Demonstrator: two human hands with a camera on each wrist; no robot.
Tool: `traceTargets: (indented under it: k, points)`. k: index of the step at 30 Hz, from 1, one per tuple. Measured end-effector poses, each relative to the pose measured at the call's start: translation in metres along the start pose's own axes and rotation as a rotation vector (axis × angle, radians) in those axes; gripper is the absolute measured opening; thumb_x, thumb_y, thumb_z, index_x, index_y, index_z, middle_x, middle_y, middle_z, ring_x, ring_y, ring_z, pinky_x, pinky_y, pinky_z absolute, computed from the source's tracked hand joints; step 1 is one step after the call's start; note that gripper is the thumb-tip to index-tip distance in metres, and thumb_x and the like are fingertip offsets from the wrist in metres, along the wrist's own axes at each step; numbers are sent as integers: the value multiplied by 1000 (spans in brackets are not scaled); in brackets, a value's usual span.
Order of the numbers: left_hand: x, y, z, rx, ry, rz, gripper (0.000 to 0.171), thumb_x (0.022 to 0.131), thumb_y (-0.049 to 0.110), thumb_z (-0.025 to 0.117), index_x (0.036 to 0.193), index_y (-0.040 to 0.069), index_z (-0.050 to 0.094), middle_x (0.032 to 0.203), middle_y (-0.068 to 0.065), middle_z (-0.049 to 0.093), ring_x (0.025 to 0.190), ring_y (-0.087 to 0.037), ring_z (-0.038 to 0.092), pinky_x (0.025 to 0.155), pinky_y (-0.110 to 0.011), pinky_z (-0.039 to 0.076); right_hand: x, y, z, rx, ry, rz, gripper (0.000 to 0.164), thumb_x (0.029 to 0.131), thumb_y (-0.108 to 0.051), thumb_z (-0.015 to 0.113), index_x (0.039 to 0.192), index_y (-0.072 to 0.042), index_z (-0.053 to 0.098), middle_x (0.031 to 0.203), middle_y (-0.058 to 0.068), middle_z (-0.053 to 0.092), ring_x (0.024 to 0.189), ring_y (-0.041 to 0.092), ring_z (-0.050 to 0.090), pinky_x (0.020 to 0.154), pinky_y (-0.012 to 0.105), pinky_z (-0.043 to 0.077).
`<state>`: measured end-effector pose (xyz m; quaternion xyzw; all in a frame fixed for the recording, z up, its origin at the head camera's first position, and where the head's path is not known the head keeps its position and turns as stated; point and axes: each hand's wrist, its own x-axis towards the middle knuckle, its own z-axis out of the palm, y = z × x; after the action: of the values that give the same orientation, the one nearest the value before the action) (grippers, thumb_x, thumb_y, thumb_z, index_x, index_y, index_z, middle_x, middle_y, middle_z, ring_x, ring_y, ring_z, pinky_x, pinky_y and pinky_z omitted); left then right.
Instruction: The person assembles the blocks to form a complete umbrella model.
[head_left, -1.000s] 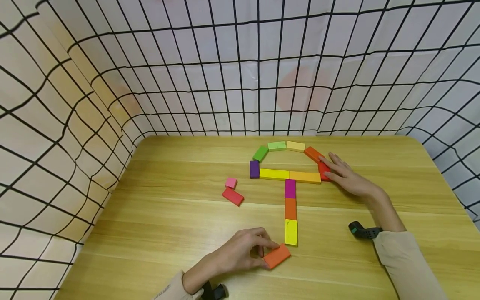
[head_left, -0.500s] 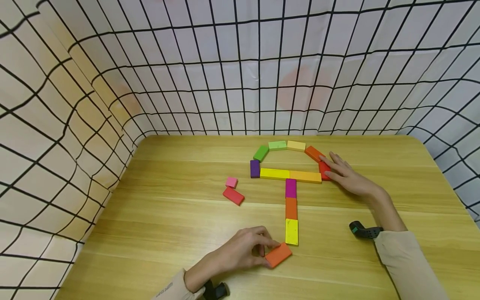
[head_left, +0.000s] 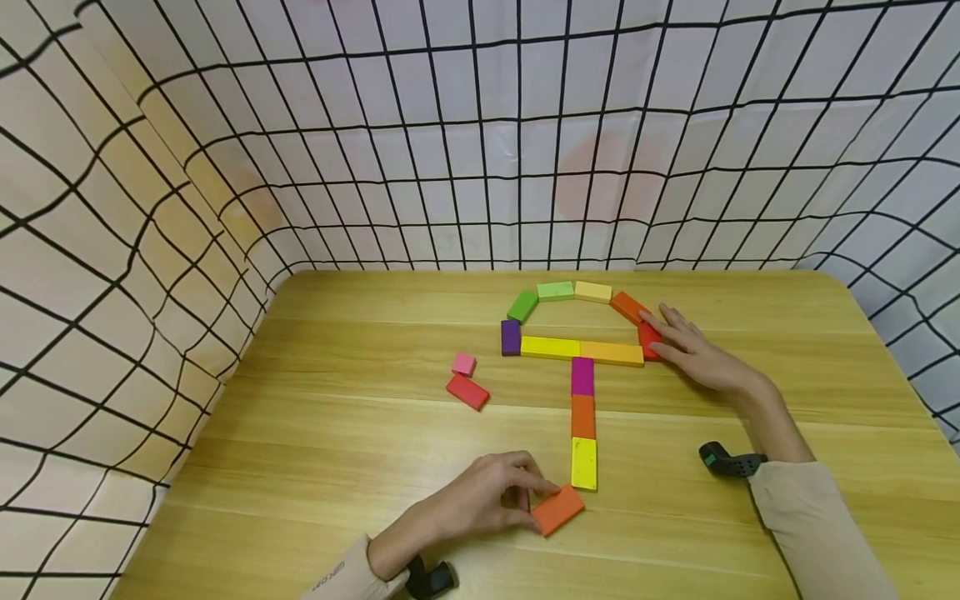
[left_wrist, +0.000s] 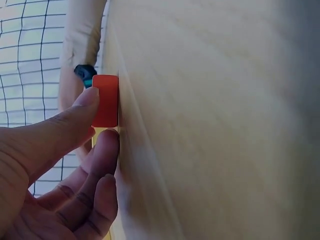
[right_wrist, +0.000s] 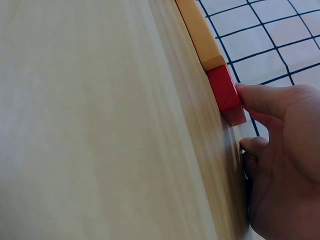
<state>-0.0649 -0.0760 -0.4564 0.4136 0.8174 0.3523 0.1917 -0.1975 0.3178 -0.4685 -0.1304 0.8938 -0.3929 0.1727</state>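
Observation:
My left hand (head_left: pixel 495 496) pinches an orange block (head_left: pixel 558 510) between thumb and fingers. The block lies slanted, its upper corner right at the lower end of a yellow block (head_left: pixel 584 463). Above that yellow block, an orange-red block (head_left: pixel 582 417) and a magenta block (head_left: pixel 582 377) continue the upright line. With its fingers extended, my right hand (head_left: pixel 701 358) rests at the right end of the block outline, touching a red block (right_wrist: pixel 227 92) and reaching the orange-red block (head_left: pixel 628 307) above it. The hand partly covers the red block in the head view.
A yellow block (head_left: pixel 550 347) and a light orange block (head_left: pixel 611 354) form a crossbar. Purple (head_left: pixel 510 337), green (head_left: pixel 522 307), light green (head_left: pixel 556 292) and pale yellow (head_left: pixel 592 292) blocks arch above. A pink block (head_left: pixel 463 364) and a red block (head_left: pixel 467 392) lie left on the wooden table (head_left: pixel 337 433).

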Motion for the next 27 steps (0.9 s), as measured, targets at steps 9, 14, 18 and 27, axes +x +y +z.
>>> traceTargets:
  k: [9, 14, 18, 27]
  points:
    - [-1, -8, -16, -25, 12, 4, 36, 89, 16, 82, 125, 11, 76, 111, -3, 70, 84, 6, 62, 80, -12, 55, 0, 2, 0, 5, 1, -4, 64, 111, -37, 45, 167, -24, 17, 174, 14, -15, 158, 45, -20, 116, 82, -6]
    - [-1, -17, -36, 4, 112, 5, 33, 90, 13, 81, 122, 7, 77, 109, -7, 72, 91, -12, 69, 82, -19, 57, -2, 0, -1, 18, 1, -2, 64, 111, -40, 44, 167, -25, 16, 174, 13, -16, 158, 44, -21, 115, 82, -7]
    - [-2, -29, -53, 24, 210, -4, 32, 88, 13, 83, 119, 6, 78, 111, -8, 73, 98, -21, 69, 86, -30, 60, -2, 1, -1, 20, 4, 5, 64, 111, -41, 44, 167, -26, 16, 174, 12, -16, 158, 44, -22, 116, 82, -8]
    - [-1, -66, -85, -77, 377, -128, 30, 84, 12, 86, 113, 8, 80, 126, -9, 71, 122, -29, 62, 100, -46, 57, -1, 2, 1, 46, 0, 11, 65, 111, -37, 46, 167, -24, 16, 174, 12, -17, 157, 45, -22, 115, 82, -8]
